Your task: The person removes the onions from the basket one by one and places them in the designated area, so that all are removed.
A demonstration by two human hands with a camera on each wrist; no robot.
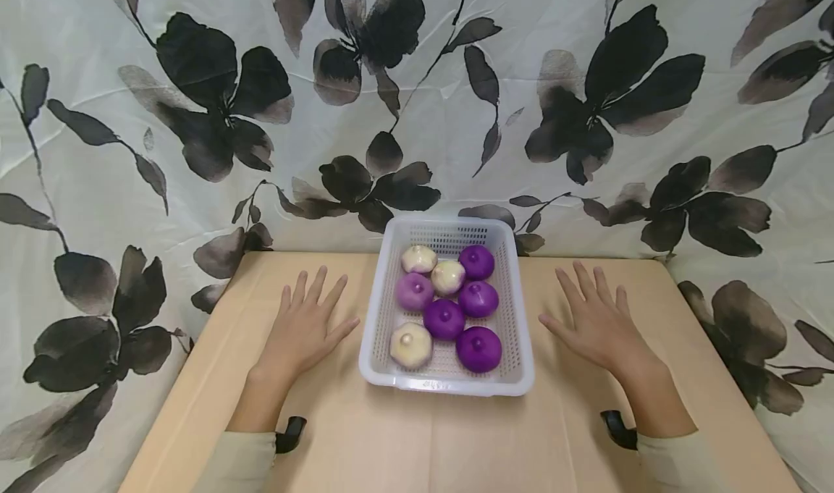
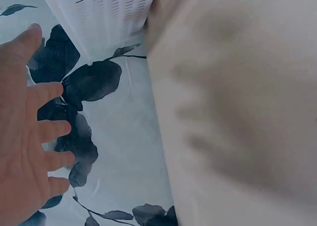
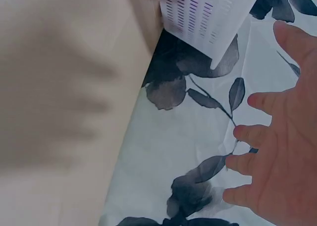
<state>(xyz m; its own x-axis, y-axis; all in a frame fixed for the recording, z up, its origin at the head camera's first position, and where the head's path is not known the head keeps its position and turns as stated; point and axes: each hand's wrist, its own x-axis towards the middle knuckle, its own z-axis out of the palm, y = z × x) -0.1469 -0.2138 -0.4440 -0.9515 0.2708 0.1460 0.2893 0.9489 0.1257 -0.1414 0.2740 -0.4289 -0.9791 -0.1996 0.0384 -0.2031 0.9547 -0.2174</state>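
A white plastic basket (image 1: 446, 386) with slotted walls stands on the table between my hands. Inside it lie several purple onions (image 1: 478, 349) and 3 pale, whitish onions (image 1: 411, 345); one purple onion (image 1: 414, 292) at the left is lighter than the others. To the basket's left is my left hand (image 1: 302, 334), palm down with fingers spread, holding nothing. My right hand (image 1: 599, 330) is spread in the same way on the other side, also holding nothing. Both wrist views show the hands raised over the table, apart from the basket.
The light wooden table (image 1: 417, 449) ends just behind the basket, whose far end reaches over that edge in the head view. Behind and around it hangs a pale cloth (image 1: 469, 138) with dark flowers. Shadows of the hands fall on the tabletop.
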